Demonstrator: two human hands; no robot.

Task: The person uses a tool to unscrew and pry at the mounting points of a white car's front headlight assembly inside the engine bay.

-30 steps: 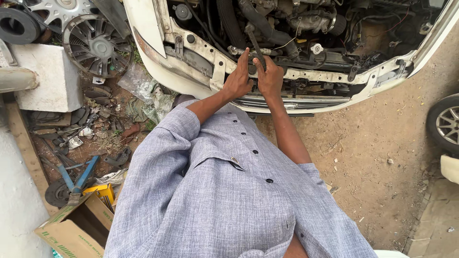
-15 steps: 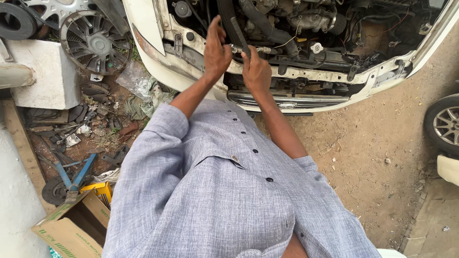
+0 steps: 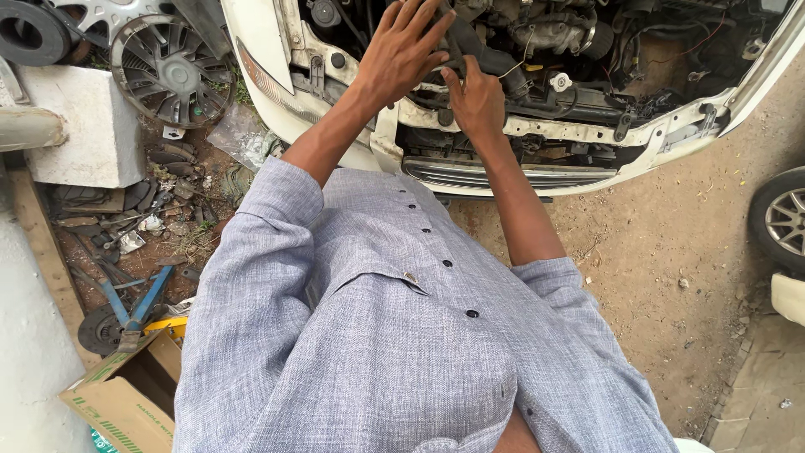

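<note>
A white car (image 3: 268, 50) stands in front of me with its bonnet area open and the engine bay (image 3: 587, 50) exposed. My left hand (image 3: 402, 50) is raised over the front of the bay, fingers spread, lying over a thick black hose (image 3: 495, 60) without gripping it. My right hand (image 3: 476, 99) is just beside it to the right, fingers curled around the same black hose near the white front crossmember (image 3: 537, 130). My grey buttoned shirt (image 3: 402, 335) fills the lower half of the view.
On the dirt at left lie a white block (image 3: 84, 126), a wheel cover (image 3: 172, 71), a tyre (image 3: 29, 29), scattered scrap (image 3: 142, 218), a blue-handled tool (image 3: 147, 298) and an open cardboard box (image 3: 126, 403). Another car's wheel (image 3: 784, 218) shows at right.
Both hands have moved up from the front crossmember into the engine bay. The left hand has opened with fingers spread; the right has closed around the black hose.
</note>
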